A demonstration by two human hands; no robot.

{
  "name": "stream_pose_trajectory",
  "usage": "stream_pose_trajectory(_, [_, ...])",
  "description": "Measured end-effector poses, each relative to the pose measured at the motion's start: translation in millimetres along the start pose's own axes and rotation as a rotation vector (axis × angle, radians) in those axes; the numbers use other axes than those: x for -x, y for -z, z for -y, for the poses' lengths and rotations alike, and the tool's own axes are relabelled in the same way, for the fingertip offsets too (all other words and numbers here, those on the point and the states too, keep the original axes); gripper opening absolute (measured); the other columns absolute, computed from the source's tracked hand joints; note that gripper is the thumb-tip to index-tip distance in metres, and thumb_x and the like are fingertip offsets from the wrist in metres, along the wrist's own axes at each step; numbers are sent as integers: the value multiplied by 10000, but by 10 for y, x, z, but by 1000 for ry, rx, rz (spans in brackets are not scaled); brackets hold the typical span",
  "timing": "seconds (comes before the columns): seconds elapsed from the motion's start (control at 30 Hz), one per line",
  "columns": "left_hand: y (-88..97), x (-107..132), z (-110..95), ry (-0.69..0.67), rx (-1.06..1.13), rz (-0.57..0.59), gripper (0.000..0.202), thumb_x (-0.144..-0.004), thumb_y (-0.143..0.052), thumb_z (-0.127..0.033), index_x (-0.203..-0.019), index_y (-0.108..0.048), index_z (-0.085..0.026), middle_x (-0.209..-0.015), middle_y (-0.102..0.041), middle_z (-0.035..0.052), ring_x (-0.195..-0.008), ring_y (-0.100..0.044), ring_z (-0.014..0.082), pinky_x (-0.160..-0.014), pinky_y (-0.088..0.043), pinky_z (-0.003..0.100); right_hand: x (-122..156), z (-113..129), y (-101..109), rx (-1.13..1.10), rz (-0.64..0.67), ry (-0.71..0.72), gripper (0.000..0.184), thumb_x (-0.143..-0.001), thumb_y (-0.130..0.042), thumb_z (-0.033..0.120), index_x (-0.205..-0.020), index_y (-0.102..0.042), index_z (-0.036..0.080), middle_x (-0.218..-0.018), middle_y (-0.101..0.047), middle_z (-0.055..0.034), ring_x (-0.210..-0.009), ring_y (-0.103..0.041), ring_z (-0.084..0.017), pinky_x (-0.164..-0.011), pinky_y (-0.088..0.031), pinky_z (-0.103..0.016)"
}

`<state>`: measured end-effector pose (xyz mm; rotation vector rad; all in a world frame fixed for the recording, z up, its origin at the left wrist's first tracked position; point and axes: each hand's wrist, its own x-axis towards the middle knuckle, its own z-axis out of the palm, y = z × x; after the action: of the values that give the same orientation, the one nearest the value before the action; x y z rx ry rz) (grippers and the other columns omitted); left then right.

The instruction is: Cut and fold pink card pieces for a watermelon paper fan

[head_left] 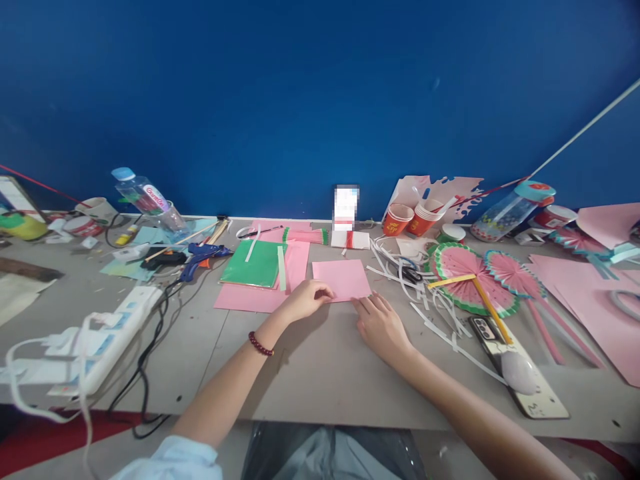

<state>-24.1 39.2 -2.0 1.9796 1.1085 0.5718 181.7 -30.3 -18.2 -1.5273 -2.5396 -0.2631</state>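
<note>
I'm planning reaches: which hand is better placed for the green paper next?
Probably the left hand: it is nearer the green paper, while the right hand lies farther, by the near right corner of the small pink sheet.

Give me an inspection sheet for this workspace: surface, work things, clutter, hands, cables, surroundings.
Surface: grey table, with a visible seam.
Work things: small pink sheet, lying flat at centre.
Clutter: white paper strips, watermelon-patterned fans and a face-down phone right; blue glue gun left.
Hands: left hand and right hand at the sheet's near edge; left grip unclear.
Cables: black cord and white cord near the white power strip.
Surroundings: blue wall behind.
</note>
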Motion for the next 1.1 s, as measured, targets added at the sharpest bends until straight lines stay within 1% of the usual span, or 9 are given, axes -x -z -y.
stream_pose_trajectory(0.07, [1,0,-5,5,1,-1,110,-798,-579,-171,-791,-687,-188,-904,-702,32,-844,-635,162,-771,-481,266,-4,-4,-2,-11,31,-12,383,-777,-519,98,-1159,-537,110,-1023,-594,-101,-977,-488,-227,-876,-402,-326])
stream_pose_trajectory(0.1, [1,-1,-4,7,1,-1,108,-798,-581,-178,-791,-688,-189,-904,-702,33,-837,-635,163,-767,-483,269,-8,-5,0,-15,44,-17,376,-779,-515,96,-1154,-531,113,-1017,-586,-102,-971,-484,-225,-837,-415,-315])
stream_pose_trajectory(0.17, [-3,-2,4,13,2,0,108,-799,-583,-196,-795,-691,-191,-906,-701,36,-827,-634,167,-762,-489,277,-19,-10,12,-20,62,-13,346,-783,-509,93,-1127,-532,123,-1006,-575,-102,-958,-476,-222,-805,-419,-308])
stream_pose_trajectory(0.27, [-9,-7,25,14,3,0,111,-798,-584,-213,-801,-693,-192,-903,-693,44,-815,-627,169,-766,-494,286,-40,-39,37,-28,77,17,301,-790,-506,104,-1086,-546,137,-981,-568,-95,-939,-470,-223,-799,-406,-312])
stream_pose_trajectory(0.47, [-22,-34,73,-4,15,-21,100,-784,-610,-231,-779,-698,-185,-888,-639,57,-800,-609,162,-746,-498,278,-62,-145,60,-31,81,81,355,-808,-510,146,-1162,-528,155,-967,-561,-80,-915,-464,-215,-776,-383,-315])
stream_pose_trajectory(0.7, [-52,-57,110,64,-12,-55,79,-757,-626,-180,-770,-703,-175,-858,-633,52,-727,-595,141,-699,-493,260,-69,-186,82,-51,101,102,419,-822,-497,169,-1239,-513,196,-997,-542,-79,-923,-452,-220,-790,-383,-324])
stream_pose_trajectory(0.97, [-24,-63,113,55,-7,-22,87,-752,-640,-242,-761,-696,-175,-849,-641,55,-737,-604,153,-716,-501,274,-52,-205,62,-41,100,120,438,-831,-500,170,-1266,-512,222,-1016,-532,-84,-933,-444,-220,-822,-395,-327])
stream_pose_trajectory(1.1, [-21,-68,100,52,-18,-13,91,-754,-626,-237,-759,-692,-175,-841,-635,55,-733,-599,155,-707,-501,273,-50,-198,41,-40,102,111,441,-828,-508,172,-1266,-518,226,-1024,-530,-85,-945,-445,-220,-836,-397,-326])
